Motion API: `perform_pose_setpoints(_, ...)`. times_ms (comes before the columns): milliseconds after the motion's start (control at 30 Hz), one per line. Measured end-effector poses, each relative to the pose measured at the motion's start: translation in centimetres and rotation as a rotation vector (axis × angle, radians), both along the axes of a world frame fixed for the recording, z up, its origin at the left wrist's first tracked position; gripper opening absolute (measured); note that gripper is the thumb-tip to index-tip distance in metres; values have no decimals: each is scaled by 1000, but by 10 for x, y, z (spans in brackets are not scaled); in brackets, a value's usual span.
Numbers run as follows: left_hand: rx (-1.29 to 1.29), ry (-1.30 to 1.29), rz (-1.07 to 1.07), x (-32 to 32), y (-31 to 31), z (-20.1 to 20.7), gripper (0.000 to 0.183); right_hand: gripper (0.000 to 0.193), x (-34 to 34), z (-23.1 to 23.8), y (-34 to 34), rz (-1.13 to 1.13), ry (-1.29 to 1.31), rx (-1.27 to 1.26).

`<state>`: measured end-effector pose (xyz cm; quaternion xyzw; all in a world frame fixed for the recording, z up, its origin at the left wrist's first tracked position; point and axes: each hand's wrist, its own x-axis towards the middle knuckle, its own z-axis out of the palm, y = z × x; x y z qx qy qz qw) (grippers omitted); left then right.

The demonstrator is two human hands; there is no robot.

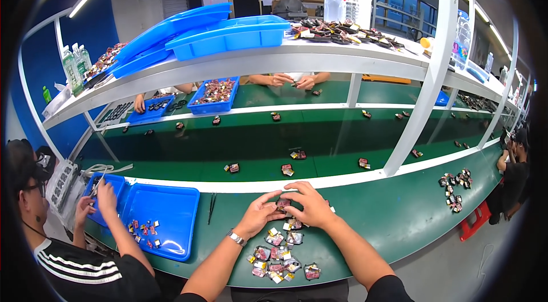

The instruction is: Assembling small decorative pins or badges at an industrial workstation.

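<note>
My left hand [258, 217], with a metal watch at the wrist, and my right hand [311, 204] meet over the green bench. Between their fingertips they grip a small electronic module [282, 204], dark-rimmed with a reddish board; the fingers cover part of it. Below them, between my forearms, lies a cluster of similar modules [278, 253] with red boards, silvery parts and yellow tabs. Black tweezers [212, 208] rest on the bench to the left of my left hand.
A blue tray [193, 210] with several small boards stands at left, beside a co-worker's hands [105, 199]. Beyond a white rail [240, 186], scattered modules [287, 170] lie on a green belt. A white post [412, 113] rises at right; blue trays [228, 39] sit on the shelf above.
</note>
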<state>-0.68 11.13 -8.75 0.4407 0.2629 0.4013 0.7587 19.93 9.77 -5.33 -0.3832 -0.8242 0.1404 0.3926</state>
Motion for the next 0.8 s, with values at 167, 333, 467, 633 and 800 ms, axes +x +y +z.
perform_pose_setpoints(167, -11, -18, -13, -5, 2, -3, 37, 24, -8, -6, 0, -17, -109, 130)
perform_pose_setpoints(333, 39, 25, -6, -1, 2, -5, 32, 23, -7, -7, 3, 26, -134, 97)
perform_pose_setpoints(467, 77, 75, -4, -1, 3, -9, 28, 19, -7, -7, 2, 49, -129, 78)
perform_pose_setpoints(633, 34, 13, -37, -2, 4, -9, 30, 11, -7, -10, -1, 45, -40, -16)
perform_pose_setpoints(800, 87, 25, -94, -6, 3, -8, 36, 11, -11, -10, -2, -45, -41, -27)
